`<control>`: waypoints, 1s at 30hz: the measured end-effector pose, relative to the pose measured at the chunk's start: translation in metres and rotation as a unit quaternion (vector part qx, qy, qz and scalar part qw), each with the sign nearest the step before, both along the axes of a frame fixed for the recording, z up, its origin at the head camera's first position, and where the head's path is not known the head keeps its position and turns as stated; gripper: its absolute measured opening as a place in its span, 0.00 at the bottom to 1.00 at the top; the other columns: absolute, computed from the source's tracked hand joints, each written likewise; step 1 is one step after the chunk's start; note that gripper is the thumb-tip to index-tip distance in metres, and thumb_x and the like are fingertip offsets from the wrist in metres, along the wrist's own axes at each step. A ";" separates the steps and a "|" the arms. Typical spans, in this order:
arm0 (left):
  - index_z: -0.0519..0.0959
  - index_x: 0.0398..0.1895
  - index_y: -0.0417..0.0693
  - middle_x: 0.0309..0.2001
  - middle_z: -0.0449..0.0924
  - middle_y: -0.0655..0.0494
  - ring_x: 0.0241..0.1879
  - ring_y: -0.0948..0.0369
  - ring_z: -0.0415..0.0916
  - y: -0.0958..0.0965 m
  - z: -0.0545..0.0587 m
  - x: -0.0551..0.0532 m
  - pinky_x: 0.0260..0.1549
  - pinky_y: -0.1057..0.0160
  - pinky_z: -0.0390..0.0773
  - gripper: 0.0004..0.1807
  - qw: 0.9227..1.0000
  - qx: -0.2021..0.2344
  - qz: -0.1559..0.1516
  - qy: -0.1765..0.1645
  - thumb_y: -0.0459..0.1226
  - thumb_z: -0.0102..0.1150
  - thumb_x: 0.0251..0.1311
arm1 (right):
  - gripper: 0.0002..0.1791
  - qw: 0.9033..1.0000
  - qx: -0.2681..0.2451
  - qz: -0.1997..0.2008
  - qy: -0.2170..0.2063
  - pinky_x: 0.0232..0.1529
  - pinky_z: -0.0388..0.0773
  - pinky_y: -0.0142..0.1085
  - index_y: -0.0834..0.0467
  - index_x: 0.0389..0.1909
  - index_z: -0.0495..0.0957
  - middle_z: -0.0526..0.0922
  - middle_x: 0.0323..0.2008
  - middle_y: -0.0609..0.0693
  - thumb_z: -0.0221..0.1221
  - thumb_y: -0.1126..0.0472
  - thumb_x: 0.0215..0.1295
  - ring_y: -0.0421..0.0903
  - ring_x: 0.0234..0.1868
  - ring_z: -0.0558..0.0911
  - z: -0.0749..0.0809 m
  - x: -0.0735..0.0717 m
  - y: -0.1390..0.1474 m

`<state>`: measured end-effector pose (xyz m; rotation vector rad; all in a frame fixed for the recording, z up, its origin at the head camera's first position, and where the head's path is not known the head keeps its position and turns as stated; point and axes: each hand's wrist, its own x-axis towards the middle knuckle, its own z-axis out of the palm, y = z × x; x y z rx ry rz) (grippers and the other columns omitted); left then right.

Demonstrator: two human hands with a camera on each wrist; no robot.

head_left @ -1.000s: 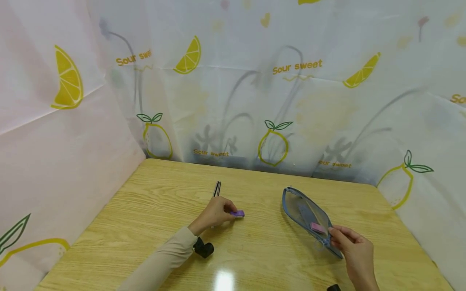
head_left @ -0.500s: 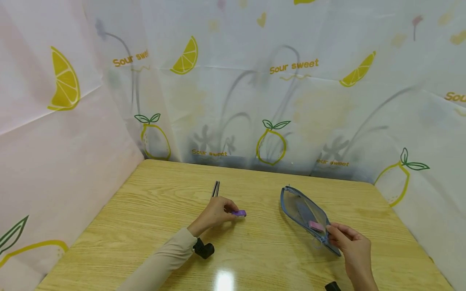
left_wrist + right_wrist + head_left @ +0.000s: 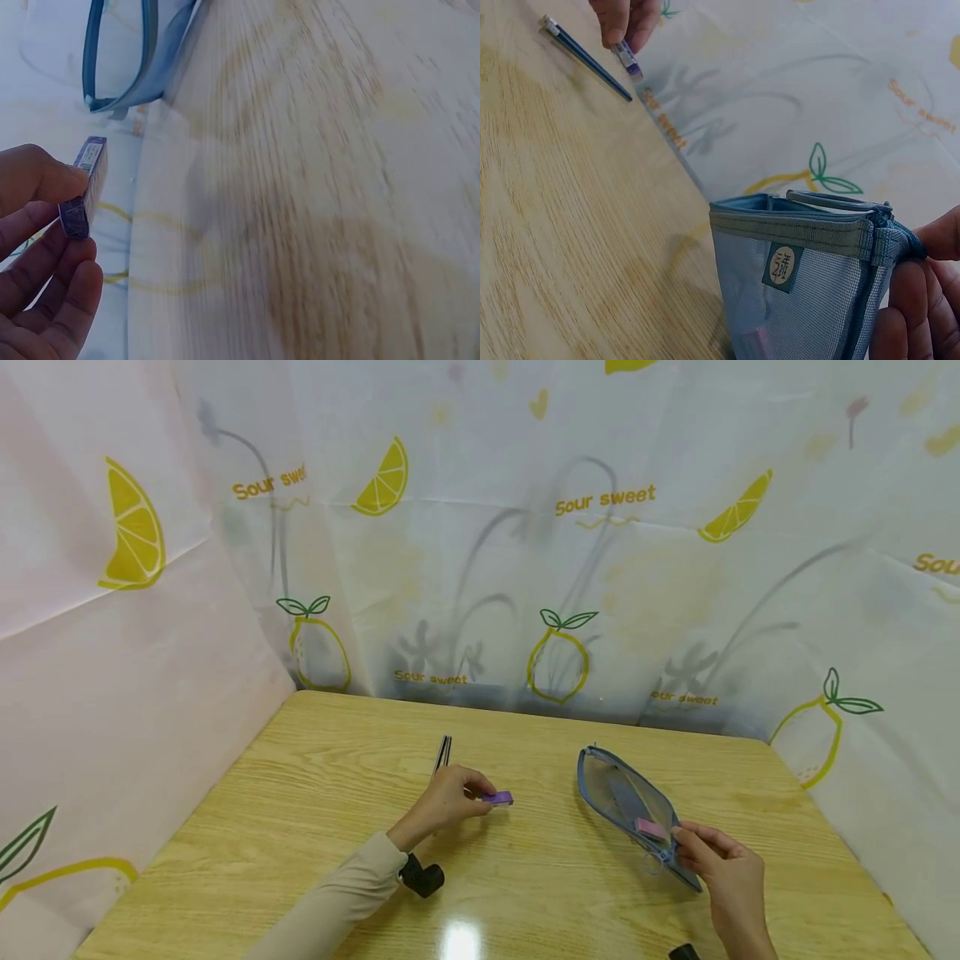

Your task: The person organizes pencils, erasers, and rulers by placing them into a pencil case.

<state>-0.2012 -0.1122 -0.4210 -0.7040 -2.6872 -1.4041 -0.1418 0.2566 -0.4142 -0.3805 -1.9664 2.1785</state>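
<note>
My left hand pinches a small purple-sleeved eraser between thumb and fingers, held above the table. A barcode shows on its sleeve in the left wrist view. To the right, my right hand grips the near end of a blue mesh pencil pouch by its zipper corner. The pouch's zipper is undone and its mouth gapes toward the left. Inside lies a pink eraser. Two dark pencils lie on the table behind my left hand, which partly hides them in the head view.
The wood-grain table is enclosed at the back and sides by a white lemon-print curtain. A black wrist camera sits at my left wrist. Another black device shows at the bottom edge by my right wrist.
My left hand has shifted slightly to the right with the purple eraser, nearer the pouch. My right hand and the pouch stay nearly the same.
</note>
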 end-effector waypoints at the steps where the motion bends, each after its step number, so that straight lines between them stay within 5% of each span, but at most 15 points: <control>1: 0.86 0.36 0.43 0.35 0.83 0.57 0.33 0.64 0.79 0.000 0.000 0.000 0.33 0.67 0.79 0.06 1.000 0.002 0.002 0.003 0.30 0.69 0.54 | 0.01 1.000 0.002 0.001 0.001 0.31 0.81 0.33 0.54 0.30 0.88 0.86 0.28 0.46 0.70 0.63 0.57 0.41 0.26 0.84 0.000 0.000 0.000; 18: 0.86 0.37 0.44 0.38 0.83 0.55 0.36 0.61 0.80 0.009 0.012 0.006 0.35 0.67 0.79 0.06 0.999 0.041 0.004 0.018 0.30 0.67 0.56 | 0.03 1.000 -0.008 -0.006 -0.029 0.33 0.81 0.32 0.53 0.29 0.88 0.85 0.27 0.44 0.68 0.65 0.59 0.40 0.26 0.83 0.009 0.002 -0.005; 30: 0.86 0.38 0.42 0.38 0.83 0.54 0.37 0.60 0.80 0.023 0.021 0.006 0.37 0.67 0.79 0.06 0.998 0.052 -0.001 0.030 0.30 0.66 0.56 | 0.05 1.000 0.009 -0.004 -0.010 0.33 0.82 0.34 0.55 0.33 0.88 0.86 0.28 0.46 0.71 0.61 0.55 0.42 0.28 0.84 -0.009 -0.006 0.004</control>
